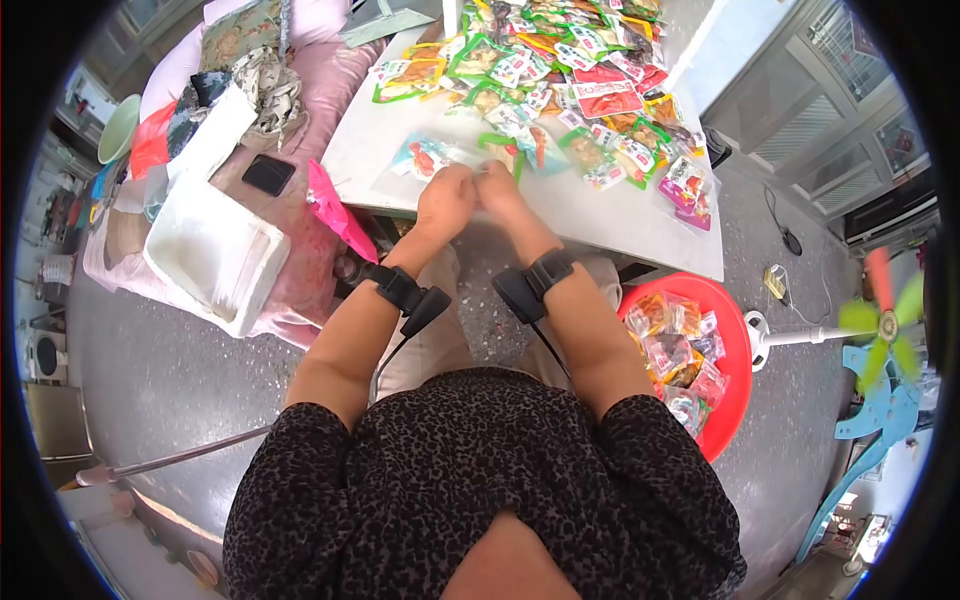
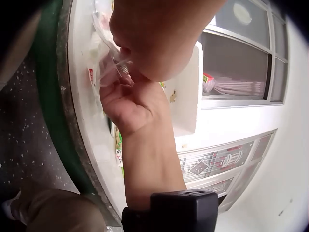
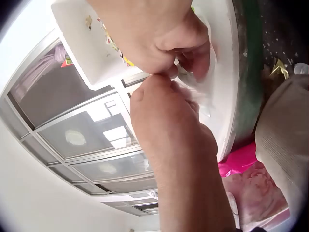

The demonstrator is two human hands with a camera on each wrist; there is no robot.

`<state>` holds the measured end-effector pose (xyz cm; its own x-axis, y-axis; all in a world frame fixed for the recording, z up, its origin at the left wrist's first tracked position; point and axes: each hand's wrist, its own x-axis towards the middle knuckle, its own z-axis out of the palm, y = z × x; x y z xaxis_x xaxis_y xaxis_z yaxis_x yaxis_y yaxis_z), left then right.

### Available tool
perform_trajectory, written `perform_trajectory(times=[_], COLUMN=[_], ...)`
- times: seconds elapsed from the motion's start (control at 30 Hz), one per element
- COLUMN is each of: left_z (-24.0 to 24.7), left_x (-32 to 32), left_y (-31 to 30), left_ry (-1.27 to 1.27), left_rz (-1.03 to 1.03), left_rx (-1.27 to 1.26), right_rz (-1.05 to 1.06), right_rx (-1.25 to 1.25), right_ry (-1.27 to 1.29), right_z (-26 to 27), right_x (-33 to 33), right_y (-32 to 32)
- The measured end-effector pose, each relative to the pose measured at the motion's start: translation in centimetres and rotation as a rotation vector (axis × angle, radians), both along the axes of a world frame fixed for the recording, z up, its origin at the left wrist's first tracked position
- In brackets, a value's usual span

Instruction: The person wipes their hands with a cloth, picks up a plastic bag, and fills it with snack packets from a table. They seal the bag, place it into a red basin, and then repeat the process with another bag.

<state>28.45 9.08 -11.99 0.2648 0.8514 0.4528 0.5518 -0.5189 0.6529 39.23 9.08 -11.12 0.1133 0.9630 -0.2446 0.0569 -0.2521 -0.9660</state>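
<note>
Both hands meet over the near edge of the white table [image 1: 370, 160]. My left hand [image 1: 447, 198] pinches a clear plastic bag [image 2: 112, 72], whose crinkled film shows between the hands in the left wrist view. Close against it, my right hand [image 1: 503, 193] has its fingers curled at the same bag; its fingertips are partly hidden in the right wrist view. Just beyond the left hand lies a clear bag with red print [image 1: 424, 158]. A green-edged food packet [image 1: 506, 150] lies beyond the right hand.
Many colourful food packets [image 1: 540, 60] are heaped across the table's far side. A red basin [image 1: 735, 370] of packets stands on the floor at right, near a fan [image 1: 886, 322]. At left, a white foam box [image 1: 205, 250] and a phone [image 1: 268, 174] lie on pink bedding.
</note>
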Motion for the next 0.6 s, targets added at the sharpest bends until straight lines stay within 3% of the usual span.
perform_trajectory(times=[0.07,0.17,0.27,0.37,0.43,0.6], left_z=[-0.6,-2.0,-1.3,-2.3,-3.0,-4.5], left_x=[0.1,-0.2,-0.3,0.0,0.0,-0.2], left_y=[0.4,1.1,0.6,0.6,0.9,1.7], left_ry=[-0.104,-0.094,-0.116,-0.150,-0.152,-0.162], left_rz=[-0.009,-0.029,-0.039,-0.031,-0.037,-0.094], left_rx=[-0.054,-0.139,-0.282,-0.287,-0.314,-0.315], right_rz=[0.106,0.328,0.126,-0.045,-0.040,0.246], right_rx=[-0.039,-0.074,0.297,0.227,0.278,-0.021], right_ry=[0.068,-0.168,-0.370,-0.635,-0.805,-1.063], right_z=[-0.5,0.6,-0.6,0.9,0.0,0.0], right_x=[0.9,3.4,6.7,8.7,9.5,9.0], right_y=[0.4,0.7,4.1,6.8,8.7,10.3])
